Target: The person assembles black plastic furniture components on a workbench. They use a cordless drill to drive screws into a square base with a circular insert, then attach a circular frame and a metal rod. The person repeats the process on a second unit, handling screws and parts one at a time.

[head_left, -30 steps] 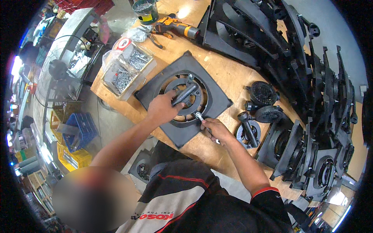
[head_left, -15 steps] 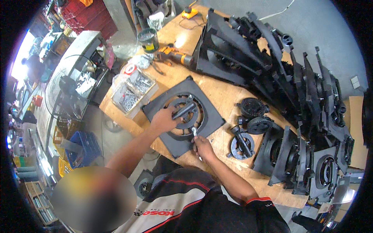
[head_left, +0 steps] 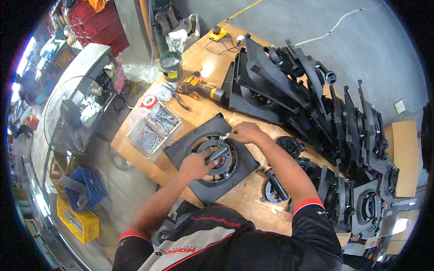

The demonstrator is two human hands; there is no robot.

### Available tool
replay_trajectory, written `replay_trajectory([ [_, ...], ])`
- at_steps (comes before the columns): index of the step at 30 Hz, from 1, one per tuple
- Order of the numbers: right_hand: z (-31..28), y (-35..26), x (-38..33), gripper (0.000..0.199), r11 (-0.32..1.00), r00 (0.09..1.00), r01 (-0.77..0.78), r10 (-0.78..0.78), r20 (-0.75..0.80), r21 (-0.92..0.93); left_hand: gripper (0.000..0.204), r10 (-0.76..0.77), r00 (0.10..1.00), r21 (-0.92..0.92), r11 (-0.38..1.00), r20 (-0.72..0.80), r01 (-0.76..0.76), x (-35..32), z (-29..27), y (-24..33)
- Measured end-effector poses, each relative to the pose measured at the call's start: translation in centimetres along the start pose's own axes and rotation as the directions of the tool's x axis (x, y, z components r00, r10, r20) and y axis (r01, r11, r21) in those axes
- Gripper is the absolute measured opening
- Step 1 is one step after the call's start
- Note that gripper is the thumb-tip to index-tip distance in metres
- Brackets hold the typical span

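Observation:
A square black plate (head_left: 211, 189) with a round opening lies flat on the wooden table in front of me. Over the opening sits a black ring-shaped part with a short tube (head_left: 219, 154) slanting across it. My left hand (head_left: 196, 166) is closed round the lower end of that tube. At the ring's far edge, my right hand (head_left: 246, 133) grips a small metal wrench (head_left: 224, 137), its head at a lug there; most of its handle is hidden by the fingers. Another ring part with a tube (head_left: 276, 184) lies to the right, partly behind my right forearm.
Stacked black plates (head_left: 266, 90) fill the table's far right, and more stand at the right (head_left: 367, 203). A clear box of screws (head_left: 154, 128), pliers (head_left: 181, 100), a yellow-black power drill (head_left: 202, 87) and a green bucket (head_left: 171, 65) sit left and beyond. A fan (head_left: 72, 113) stands left.
My right hand has moved with the wrench from the plate's near side to the ring's far side. My left hand stays on the tube. The head view has shifted somewhat.

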State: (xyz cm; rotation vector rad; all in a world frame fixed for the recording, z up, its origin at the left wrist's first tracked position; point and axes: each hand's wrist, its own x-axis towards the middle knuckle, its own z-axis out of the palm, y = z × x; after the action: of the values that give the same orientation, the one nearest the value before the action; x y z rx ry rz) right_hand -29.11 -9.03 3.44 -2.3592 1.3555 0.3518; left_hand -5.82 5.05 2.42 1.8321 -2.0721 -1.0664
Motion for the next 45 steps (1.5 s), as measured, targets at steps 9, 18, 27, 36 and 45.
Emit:
replay_trajectory([
  [9,-0.9,0.3,4.6,0.047,0.977,0.976,0.185,-0.169,0.136,-0.109,0.051,-0.021,0.999,-0.03,0.999,0.04,0.022,0.1,-0.5,-0.2],
  [18,4.4,-1.4,-0.2,0.05,0.978,0.975,-0.205,0.207,-0.076,0.036,0.054,-0.067,0.997,-0.062,0.996,0.029,0.068,0.2,-0.4,-0.3],
  [27,6.3,-2.9,-2.5,0.042,0.888,0.908,-0.315,0.385,-0.166,0.336,0.048,-0.093,0.996,-0.082,0.992,0.002,0.092,0.0,-0.7,0.1],
  [36,-0.5,1.7,4.0,0.041,0.986,0.99,0.143,-0.143,0.013,-0.082,0.046,-0.085,0.996,-0.102,0.991,0.022,0.087,0.3,-0.6,-0.1],
  [45,0.1,1.5,3.8,0.04,0.981,0.982,0.182,-0.177,0.07,-0.071,0.047,-0.1,0.995,-0.113,0.988,0.023,0.102,0.2,-0.9,0.1],
])
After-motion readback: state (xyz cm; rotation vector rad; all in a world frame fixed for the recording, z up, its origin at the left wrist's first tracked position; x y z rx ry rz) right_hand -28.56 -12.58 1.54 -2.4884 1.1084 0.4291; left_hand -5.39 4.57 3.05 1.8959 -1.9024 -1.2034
